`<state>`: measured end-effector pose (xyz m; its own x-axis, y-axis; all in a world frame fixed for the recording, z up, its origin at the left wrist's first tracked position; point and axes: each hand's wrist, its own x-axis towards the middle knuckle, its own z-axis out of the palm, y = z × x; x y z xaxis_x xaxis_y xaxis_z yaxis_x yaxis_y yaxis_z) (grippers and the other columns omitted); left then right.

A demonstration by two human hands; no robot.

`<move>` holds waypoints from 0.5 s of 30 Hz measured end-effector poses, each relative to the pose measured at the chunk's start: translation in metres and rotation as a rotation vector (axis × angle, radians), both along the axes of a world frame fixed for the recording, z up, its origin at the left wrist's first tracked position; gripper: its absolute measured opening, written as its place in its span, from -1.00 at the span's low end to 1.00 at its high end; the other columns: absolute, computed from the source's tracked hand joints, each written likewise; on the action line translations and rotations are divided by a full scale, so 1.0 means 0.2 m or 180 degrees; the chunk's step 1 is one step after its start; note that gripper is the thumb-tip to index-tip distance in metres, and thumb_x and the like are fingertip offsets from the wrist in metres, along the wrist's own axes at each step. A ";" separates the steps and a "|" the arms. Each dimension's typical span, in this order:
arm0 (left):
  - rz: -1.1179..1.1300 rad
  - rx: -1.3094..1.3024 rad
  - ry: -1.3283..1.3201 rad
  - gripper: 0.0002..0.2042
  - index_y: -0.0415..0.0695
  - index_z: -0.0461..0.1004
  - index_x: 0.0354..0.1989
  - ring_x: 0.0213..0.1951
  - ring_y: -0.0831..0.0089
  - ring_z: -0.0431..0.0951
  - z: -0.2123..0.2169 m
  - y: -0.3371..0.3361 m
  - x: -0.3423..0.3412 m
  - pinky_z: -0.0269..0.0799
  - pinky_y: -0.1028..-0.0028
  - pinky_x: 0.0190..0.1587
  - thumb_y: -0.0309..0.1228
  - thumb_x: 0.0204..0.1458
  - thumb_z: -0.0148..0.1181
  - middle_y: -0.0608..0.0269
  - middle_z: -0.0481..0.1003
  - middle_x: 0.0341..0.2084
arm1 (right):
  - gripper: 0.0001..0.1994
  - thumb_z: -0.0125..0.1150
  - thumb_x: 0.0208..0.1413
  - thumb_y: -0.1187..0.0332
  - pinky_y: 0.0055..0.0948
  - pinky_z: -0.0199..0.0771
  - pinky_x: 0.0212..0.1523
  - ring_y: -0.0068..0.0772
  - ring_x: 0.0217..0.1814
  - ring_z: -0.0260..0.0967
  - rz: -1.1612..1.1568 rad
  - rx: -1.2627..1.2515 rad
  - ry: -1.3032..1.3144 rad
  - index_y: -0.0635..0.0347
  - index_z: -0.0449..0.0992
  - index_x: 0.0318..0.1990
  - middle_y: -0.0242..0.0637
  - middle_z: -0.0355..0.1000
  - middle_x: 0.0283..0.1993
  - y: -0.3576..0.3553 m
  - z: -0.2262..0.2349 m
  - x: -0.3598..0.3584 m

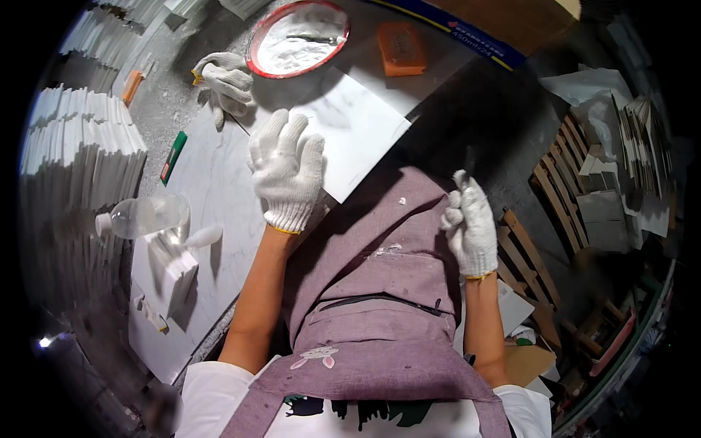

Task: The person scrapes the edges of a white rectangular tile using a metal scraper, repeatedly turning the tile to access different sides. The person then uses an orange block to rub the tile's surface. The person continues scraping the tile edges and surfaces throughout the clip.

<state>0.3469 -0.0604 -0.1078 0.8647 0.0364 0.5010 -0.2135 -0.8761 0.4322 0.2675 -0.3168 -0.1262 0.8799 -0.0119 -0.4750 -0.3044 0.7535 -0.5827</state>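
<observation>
A white knitted glove covers my left hand (pixel 287 162), which lies with its fingers stretched out over the near left edge of a white marble-patterned tile (pixel 358 135). My right hand (pixel 471 226), gloved the same way, is off to the right of the tile. Its fingers are closed around a thin dark tool (pixel 470 157) that points away from me; the tool is blurred against the shadow, so its kind is unclear. Beyond the tile stands a red-rimmed bowl (pixel 272 57) of white paste with a metal spatula (pixel 310 39) lying in it.
Around the tile are an orange block (pixel 401 50), spare gloves (pixel 225 82) and a green cutter (pixel 174 157). A clear bottle (pixel 150 216) and white blocks (pixel 171 270) stand at left, near stacked tiles (pixel 84 168). A cardboard box (pixel 526 22) is far right; wooden slats (pixel 558 182) lie right.
</observation>
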 end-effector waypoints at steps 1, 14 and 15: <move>-0.0091 -0.0361 -0.0125 -0.66 -0.14 0.50 -0.09 -0.15 0.18 0.42 0.00 -0.02 -0.04 0.34 0.29 -0.03 -0.42 -0.10 0.29 0.08 0.44 -0.10 | -0.67 0.08 0.24 0.29 -0.72 0.33 -0.48 -0.74 -0.49 0.22 0.0045 -0.0065 -0.0105 0.18 0.36 0.12 -0.49 0.31 -0.39 0.02 0.03 -0.02; -0.1199 -0.3178 0.3189 -0.81 -0.24 0.54 -0.22 -0.50 0.69 0.45 0.15 -0.38 -0.54 0.34 0.66 -0.47 -0.37 0.11 0.21 0.34 0.54 -0.49 | -0.60 0.12 0.13 0.52 -0.57 0.45 -0.08 -0.61 -0.11 0.39 0.1069 -0.1902 -0.0730 0.29 0.38 0.15 -0.32 0.48 -0.05 0.13 0.08 -0.37; -0.1142 -0.2889 0.3013 -0.82 -0.23 0.57 -0.32 -0.57 0.72 0.42 0.15 -0.39 -0.56 0.29 0.66 -0.56 -0.35 0.09 0.23 0.35 0.52 -0.59 | -0.62 0.12 0.13 0.52 -0.57 0.45 -0.10 -0.62 -0.13 0.40 0.1162 -0.1993 -0.0819 0.30 0.40 0.13 -0.32 0.49 -0.07 0.11 0.08 -0.38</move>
